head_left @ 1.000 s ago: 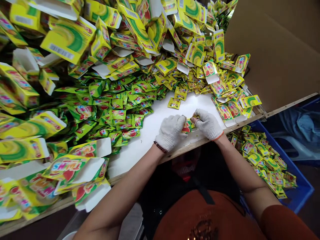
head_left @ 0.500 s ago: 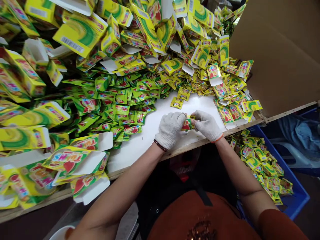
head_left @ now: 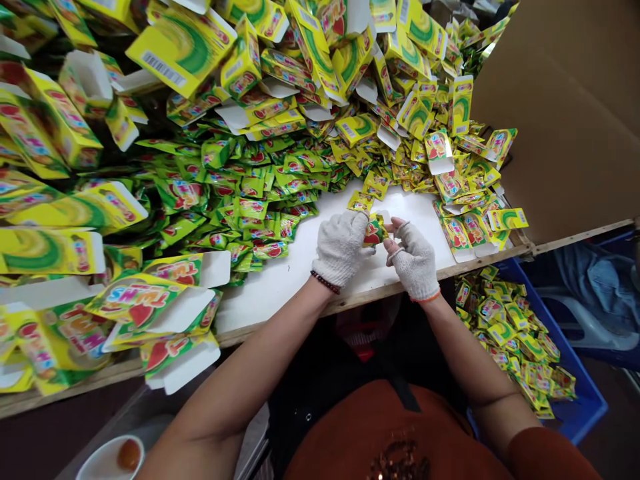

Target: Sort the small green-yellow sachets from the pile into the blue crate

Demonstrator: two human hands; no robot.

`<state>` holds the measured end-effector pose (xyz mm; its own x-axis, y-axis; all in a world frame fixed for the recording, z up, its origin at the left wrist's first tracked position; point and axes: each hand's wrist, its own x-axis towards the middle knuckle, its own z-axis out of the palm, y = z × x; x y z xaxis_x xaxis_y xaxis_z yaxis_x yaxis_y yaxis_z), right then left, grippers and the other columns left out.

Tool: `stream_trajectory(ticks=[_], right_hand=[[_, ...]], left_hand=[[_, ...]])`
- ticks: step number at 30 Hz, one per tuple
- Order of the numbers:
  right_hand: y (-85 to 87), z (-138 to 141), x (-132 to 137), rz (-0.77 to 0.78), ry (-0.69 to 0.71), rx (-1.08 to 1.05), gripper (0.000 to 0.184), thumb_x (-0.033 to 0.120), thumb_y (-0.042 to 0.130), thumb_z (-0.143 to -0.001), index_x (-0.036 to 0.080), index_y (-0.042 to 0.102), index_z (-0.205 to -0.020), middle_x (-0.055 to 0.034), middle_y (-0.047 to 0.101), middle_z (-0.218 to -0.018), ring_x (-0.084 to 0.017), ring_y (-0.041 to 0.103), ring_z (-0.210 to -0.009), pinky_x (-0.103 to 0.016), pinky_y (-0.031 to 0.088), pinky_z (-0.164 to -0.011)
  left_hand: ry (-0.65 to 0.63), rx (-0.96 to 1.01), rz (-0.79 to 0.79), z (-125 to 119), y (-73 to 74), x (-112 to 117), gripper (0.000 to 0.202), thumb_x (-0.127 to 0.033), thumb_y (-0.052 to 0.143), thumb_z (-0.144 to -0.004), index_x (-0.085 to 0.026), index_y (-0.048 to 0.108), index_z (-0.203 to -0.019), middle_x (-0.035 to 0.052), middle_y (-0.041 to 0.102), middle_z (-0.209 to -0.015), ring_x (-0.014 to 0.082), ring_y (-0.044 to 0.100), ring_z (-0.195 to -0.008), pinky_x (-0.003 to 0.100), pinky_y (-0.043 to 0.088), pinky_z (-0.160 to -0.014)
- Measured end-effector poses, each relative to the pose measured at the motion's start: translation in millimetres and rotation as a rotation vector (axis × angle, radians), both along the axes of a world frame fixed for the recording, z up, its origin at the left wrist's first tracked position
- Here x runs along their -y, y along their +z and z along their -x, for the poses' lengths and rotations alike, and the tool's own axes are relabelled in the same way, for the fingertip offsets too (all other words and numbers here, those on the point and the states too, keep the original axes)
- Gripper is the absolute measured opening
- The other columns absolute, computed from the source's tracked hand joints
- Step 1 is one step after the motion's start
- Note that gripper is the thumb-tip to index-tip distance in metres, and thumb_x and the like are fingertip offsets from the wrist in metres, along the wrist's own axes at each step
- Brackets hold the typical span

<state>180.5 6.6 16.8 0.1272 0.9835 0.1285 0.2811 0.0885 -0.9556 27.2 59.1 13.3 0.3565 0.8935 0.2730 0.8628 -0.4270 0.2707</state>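
Note:
My left hand (head_left: 341, 245), in a white knit glove, is closed around a small green and red sachet (head_left: 373, 234) just above the white table (head_left: 280, 280). My right hand (head_left: 414, 259), also gloved with bare fingertips, pinches the same sachet from the right. Both hands hover near the table's front edge. A loose yellow sachet (head_left: 360, 200) lies just beyond my left hand.
A big heap of green sachets (head_left: 240, 193) and yellow open cartons (head_left: 175, 50) covers the left and back of the table. More cartons (head_left: 463, 230) lie at the right. A blue crate (head_left: 580, 393) with sachets stands below right. A brown cardboard wall (head_left: 565, 100) rises at the right.
Both hands have shifted slightly away from me along the table, still holding the sachet. My right hand has turned so its fingertips point up. The view has tilted down a little.

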Motion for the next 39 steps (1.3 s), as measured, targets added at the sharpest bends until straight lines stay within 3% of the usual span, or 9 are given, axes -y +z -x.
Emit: stream_trajectory(ticks=[7,10,13,15,18,27,32,36,39], right_hand=[[1.9,3.4,-4.2,0.227,0.244,-0.195,0.077,0.047,0.064,-0.082,0.020,0.035,-0.148,-0.0082,0.066,-0.111,-0.006,0.049,-0.043,-0.025,0.045,-0.035],[8.4,-7.3,-17.4,0.221,0.315,-0.081,0.061,0.039,0.063,-0.082,0.018,0.047,-0.137,-0.0033,0.068,-0.093,-0.009,0.052,-0.046,-0.023,0.045,-0.039],[11.3,-14.6,-23.9,0.072,0.388,0.132,0.034,0.031,0.061,-0.080,0.018,0.064,-0.112,-0.0040,0.070,-0.095,-0.015,0.064,-0.072,-0.027,0.055,-0.065],[7.5,-13.7,-21.4,-0.039,0.324,0.220,0.026,0.028,0.060,-0.079,0.018,0.067,-0.102,-0.0048,0.070,-0.095,-0.017,0.065,-0.082,-0.031,0.055,-0.078],[-4.5,-7.1,-12.0,-0.076,0.066,0.189,0.033,0.031,0.062,-0.078,0.017,0.062,-0.108,-0.0020,0.067,-0.080,-0.015,0.060,-0.066,-0.031,0.052,-0.069],[-6.8,8.4,-10.5,0.022,0.197,0.144,0.030,0.047,0.059,-0.084,0.018,0.066,-0.085,-0.0048,0.069,-0.081,-0.019,0.062,-0.078,-0.032,0.051,-0.075],[-8.3,13.9,-17.9,-0.001,0.138,0.020,0.040,0.049,0.062,-0.080,0.017,0.061,-0.105,-0.0037,0.066,-0.082,-0.017,0.060,-0.073,-0.030,0.051,-0.068],[-3.8,14.9,-14.0,-0.048,0.160,0.194,0.034,0.050,0.057,-0.087,0.018,0.067,-0.092,-0.0053,0.068,-0.081,-0.019,0.060,-0.078,-0.032,0.050,-0.073],[-0.4,17.7,-11.2,-0.070,0.169,0.242,0.037,0.052,0.053,-0.091,0.018,0.067,-0.085,-0.0043,0.065,-0.074,-0.019,0.059,-0.075,-0.031,0.048,-0.071]], left_hand=[[-0.080,0.060,0.041,0.3,0.4,2.2,0.057,-0.039,0.067,-0.079,-0.013,0.058,-0.129,0.0194,0.062,-0.123,0.0361,0.059,-0.107,0.046,0.046,-0.086],[-0.140,0.272,0.123,3.2,-4.9,7.2,0.055,-0.039,0.066,-0.081,-0.012,0.057,-0.128,0.0171,0.064,-0.121,0.0326,0.060,-0.109,0.045,0.047,-0.093],[-0.177,0.641,0.368,8.2,-11.7,17.0,0.038,-0.036,0.056,-0.087,-0.016,0.059,-0.120,0.0103,0.069,-0.111,0.0241,0.065,-0.101,0.039,0.051,-0.091],[-0.120,0.891,0.532,12.4,-14.9,25.1,0.039,-0.034,0.057,-0.086,-0.017,0.054,-0.121,0.0076,0.071,-0.103,0.0212,0.068,-0.092,0.036,0.055,-0.084],[-0.040,1.111,0.632,19.5,-16.4,36.0,0.051,-0.032,0.064,-0.080,-0.018,0.045,-0.124,0.0053,0.072,-0.094,0.0197,0.070,-0.084,0.034,0.057,-0.077],[-0.069,1.050,0.517,37.2,-11.8,32.3,0.026,-0.040,0.065,-0.081,-0.016,0.065,-0.090,0.0061,0.071,-0.091,0.0185,0.064,-0.086,0.032,0.055,-0.079],[-0.039,1.159,0.523,34.0,-15.2,24.0,0.040,-0.034,0.068,-0.077,-0.015,0.058,-0.111,0.0031,0.069,-0.085,0.0148,0.063,-0.074,0.028,0.052,-0.069],[-0.029,1.005,0.336,31.5,-17.0,29.7,0.016,-0.032,0.061,-0.080,-0.017,0.064,-0.084,0.0027,0.069,-0.083,0.0165,0.062,-0.081,0.030,0.051,-0.078],[0.006,1.023,0.325,30.7,-14.2,32.1,0.026,-0.041,0.057,-0.084,-0.017,0.065,-0.076,0.0024,0.067,-0.077,0.0165,0.060,-0.077,0.030,0.050,-0.075]])
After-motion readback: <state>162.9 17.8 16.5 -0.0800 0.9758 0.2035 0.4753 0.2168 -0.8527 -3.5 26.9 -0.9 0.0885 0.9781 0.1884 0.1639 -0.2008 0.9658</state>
